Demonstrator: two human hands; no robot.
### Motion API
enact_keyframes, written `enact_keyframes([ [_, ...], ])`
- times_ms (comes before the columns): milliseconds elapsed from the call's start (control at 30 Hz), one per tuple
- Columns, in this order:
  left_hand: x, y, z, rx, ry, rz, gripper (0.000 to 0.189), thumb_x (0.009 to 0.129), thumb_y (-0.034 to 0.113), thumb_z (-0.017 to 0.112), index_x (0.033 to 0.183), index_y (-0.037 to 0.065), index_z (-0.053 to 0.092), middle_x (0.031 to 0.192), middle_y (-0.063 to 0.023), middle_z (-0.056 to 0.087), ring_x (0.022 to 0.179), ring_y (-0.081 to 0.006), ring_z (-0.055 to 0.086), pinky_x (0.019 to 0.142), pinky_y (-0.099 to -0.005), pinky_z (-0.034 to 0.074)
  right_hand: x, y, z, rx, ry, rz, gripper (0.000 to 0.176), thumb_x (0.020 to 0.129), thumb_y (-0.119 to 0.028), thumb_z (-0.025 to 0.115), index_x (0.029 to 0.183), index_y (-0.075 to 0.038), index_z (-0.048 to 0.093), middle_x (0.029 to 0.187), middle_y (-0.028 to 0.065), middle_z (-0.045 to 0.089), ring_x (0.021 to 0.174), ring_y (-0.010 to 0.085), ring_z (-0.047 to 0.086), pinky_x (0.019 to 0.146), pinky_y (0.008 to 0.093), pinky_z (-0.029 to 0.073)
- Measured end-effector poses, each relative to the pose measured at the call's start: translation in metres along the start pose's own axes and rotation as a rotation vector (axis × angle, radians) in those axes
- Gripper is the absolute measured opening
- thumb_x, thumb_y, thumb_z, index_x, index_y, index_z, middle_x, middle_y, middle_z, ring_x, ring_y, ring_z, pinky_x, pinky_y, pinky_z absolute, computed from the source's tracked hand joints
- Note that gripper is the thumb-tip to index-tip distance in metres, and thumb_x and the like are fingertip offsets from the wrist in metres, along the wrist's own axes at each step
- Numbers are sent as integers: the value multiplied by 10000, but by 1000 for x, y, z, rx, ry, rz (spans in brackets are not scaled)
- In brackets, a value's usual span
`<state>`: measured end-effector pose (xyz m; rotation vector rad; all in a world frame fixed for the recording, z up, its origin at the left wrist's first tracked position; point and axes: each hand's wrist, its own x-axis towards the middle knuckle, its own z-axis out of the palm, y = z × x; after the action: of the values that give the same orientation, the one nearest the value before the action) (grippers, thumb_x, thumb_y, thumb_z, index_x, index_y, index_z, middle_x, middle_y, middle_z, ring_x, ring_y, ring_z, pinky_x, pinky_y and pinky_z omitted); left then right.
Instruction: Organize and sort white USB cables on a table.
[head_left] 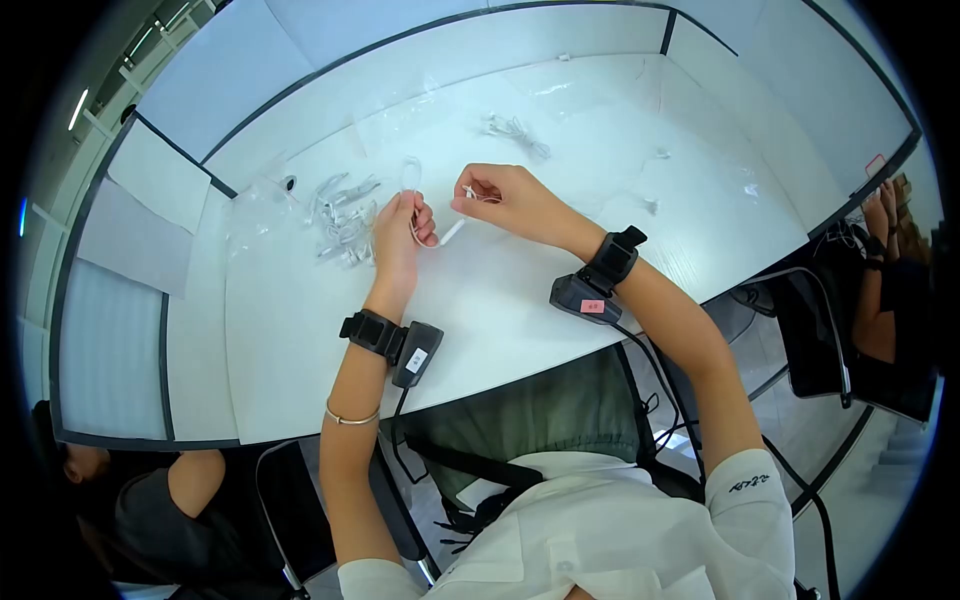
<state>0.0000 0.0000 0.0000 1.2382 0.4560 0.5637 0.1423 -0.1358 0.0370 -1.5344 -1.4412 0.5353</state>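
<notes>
Two black wristbands [372,333] sat nearest. Beyond them, over the table [520,310], the left hand [403,225] curled around a white cable [453,232] and the right hand [487,192] pinched it. Left lay a cable pile [345,222]; farther back, another bundle [520,137].

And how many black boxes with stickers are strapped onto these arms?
2: one black box with a white sticker below the left hand, and another black box with a pink sticker below the right hand. None looks hidden.
</notes>
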Motion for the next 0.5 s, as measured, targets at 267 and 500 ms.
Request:
enact_keyframes([
  [267,-11,7,23,157,-106,-81,258,960,262,359,843,71,487,660,-37,526,573,-132,537,538,-249,435,4,8,9,186,113,-83,132,851,-118,597,839,2,544,688,-8,518,632,44,465,587,198,393],
  [500,-15,9,27,98,-167,-153,270,964,265,351,878,53,495,684,-66,561,529,-126,526,486,-246,396,4,4,15,180,204,-164,136,815,-126,604,839,1,561,642,85,567,562,147,506,547,270,422],
])
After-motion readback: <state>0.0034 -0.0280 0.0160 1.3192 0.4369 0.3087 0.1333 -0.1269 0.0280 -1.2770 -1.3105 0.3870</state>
